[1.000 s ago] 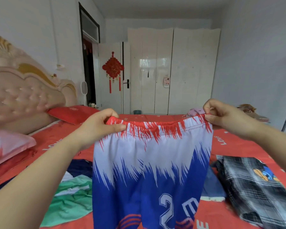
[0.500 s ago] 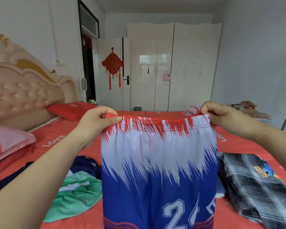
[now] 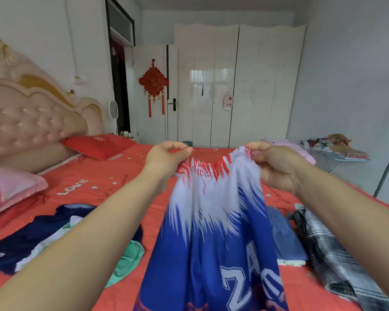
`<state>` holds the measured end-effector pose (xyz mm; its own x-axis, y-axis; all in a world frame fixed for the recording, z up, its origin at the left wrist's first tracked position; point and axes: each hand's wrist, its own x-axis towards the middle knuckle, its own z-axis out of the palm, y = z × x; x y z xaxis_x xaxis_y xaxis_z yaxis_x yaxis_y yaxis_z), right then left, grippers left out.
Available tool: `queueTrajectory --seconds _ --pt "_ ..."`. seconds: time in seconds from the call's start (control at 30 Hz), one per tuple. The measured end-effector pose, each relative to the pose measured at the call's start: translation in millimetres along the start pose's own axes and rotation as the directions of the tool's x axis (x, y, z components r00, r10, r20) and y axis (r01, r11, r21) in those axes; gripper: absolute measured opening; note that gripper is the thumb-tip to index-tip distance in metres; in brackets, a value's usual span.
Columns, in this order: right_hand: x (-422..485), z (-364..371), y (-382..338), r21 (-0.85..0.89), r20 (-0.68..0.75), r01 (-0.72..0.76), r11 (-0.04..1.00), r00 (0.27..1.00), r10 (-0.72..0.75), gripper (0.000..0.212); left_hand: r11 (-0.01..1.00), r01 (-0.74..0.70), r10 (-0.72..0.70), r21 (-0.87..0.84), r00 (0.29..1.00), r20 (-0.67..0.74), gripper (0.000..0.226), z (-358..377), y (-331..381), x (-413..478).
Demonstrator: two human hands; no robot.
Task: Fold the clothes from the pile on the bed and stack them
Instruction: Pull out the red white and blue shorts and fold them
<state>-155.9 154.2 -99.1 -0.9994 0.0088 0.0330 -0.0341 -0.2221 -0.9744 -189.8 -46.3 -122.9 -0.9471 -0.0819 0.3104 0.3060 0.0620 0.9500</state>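
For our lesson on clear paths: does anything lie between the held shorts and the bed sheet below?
Nothing visible does. Left hand and right hand grip the shorts above bare sheet; green garment lies left, plaid shirt right.

One head-worn wide-angle camera, aimed forward and slightly down.
It looks across the coral-red sheeted bed (image 3: 94,185) toward the glossy white wardrobe (image 3: 234,86); the blue, white and red sports shorts (image 3: 213,239) hang close before it.
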Motion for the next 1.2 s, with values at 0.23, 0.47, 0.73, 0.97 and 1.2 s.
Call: queueTrajectory --seconds 0.23,0.47,0.73,0.97,1.2 --pt "-5.5 32.2 15.4 -0.251 0.205 0.216 0.944 0.965 -0.166 0.026 0.954 -0.233 0.18 0.19 0.949 0.258 0.012 20.1 18.7 -17.1" --pt "2.9 9.6 8.5 -0.75 0.248 0.402 0.526 0.907 -0.339 0.053 0.993 -0.116 0.116 -0.016 0.943 0.312 0.026 2.3 14.4 -10.9" --pt "24.5 -3.9 16.4 -0.677 0.34 0.126 0.725 0.928 0.156 0.037 0.995 -0.085 0.056 0.043 0.89 0.453 0.044 -18.0 15.0 3.4" --pt "74.4 14.1 17.3 -0.763 0.16 -0.002 0.647 0.968 0.192 0.046 0.832 -0.224 0.074 0.507 0.951 0.3 0.037 -15.2 -15.7 48.9" --pt "126.1 29.6 22.2 -0.933 0.185 0.303 0.195 0.866 -0.465 0.023 0.709 -0.368 0.394 0.602 0.914 0.094 0.022 -1.7 -31.1 103.1"
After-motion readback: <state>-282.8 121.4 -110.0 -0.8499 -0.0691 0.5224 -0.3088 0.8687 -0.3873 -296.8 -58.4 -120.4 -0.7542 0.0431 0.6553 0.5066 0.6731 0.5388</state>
